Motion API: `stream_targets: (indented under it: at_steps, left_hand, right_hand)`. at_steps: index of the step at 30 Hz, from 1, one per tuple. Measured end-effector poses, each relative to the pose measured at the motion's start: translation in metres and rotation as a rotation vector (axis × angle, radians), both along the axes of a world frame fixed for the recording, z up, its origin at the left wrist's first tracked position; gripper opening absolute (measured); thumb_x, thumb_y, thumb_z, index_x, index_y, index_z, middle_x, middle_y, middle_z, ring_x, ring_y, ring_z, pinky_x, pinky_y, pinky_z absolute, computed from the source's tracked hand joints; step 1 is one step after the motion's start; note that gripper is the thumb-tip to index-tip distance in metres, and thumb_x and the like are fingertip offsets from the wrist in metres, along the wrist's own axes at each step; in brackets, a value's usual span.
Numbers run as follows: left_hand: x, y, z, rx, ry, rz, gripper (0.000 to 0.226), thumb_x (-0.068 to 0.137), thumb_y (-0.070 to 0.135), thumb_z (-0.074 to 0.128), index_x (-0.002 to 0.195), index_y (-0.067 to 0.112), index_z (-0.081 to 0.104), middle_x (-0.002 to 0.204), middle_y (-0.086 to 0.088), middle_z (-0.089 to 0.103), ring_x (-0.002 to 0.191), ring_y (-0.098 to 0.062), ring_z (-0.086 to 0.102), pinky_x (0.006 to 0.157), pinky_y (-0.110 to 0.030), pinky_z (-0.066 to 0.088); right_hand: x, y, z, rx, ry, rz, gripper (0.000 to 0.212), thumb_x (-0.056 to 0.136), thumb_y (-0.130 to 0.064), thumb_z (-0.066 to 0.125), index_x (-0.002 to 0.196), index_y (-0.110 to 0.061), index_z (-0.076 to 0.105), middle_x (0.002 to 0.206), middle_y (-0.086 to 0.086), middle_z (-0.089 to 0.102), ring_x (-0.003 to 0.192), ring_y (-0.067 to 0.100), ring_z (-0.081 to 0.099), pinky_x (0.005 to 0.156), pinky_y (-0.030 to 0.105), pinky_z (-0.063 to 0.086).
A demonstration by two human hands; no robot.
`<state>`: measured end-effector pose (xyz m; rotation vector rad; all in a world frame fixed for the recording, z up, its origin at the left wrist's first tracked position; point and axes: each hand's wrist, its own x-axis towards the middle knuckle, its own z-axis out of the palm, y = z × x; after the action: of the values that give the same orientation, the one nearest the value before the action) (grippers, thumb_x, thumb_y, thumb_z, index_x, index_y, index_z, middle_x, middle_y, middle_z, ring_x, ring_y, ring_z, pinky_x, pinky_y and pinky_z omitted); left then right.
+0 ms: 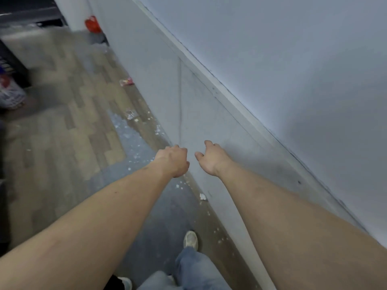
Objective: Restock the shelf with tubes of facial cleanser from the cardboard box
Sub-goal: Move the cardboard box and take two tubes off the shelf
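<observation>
Both hands empty: left hand (173, 161) loosely curled, right hand (210, 156) half open, mid-frame, against grey wall (209, 114). No box, tubes or shelf in view; direction and nearer hand unknown.

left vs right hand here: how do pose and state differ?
The left hand is curled, knuckles up, back of the hand to the camera; the right hand is looser, fingers partly spread and bent downward. The left hand hangs over the floor edge; the right hand is in front of the grey panel. Both are empty, arms outstretched.
</observation>
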<state>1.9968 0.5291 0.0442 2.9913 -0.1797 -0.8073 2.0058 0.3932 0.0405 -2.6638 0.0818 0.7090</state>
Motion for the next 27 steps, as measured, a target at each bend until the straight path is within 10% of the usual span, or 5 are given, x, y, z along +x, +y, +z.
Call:
stream_targets:
  at_steps: [27]
  left_hand:
    - [0.224,0.361,0.015,-0.012,-0.075,0.659,0.047,0.098,0.041,0.046,0.138,0.015,0.048,0.138,-0.012,0.047,0.126,-0.034,0.048,0.099,-0.041,0.041]
  right_hand:
    - [0.297,0.376,0.018,-0.040,-0.064,0.615,0.057,0.101,-0.042,0.041,0.150,-0.014,0.032,0.149,0.012,0.041,0.134,0.034,0.044,0.109,0.044,0.039]
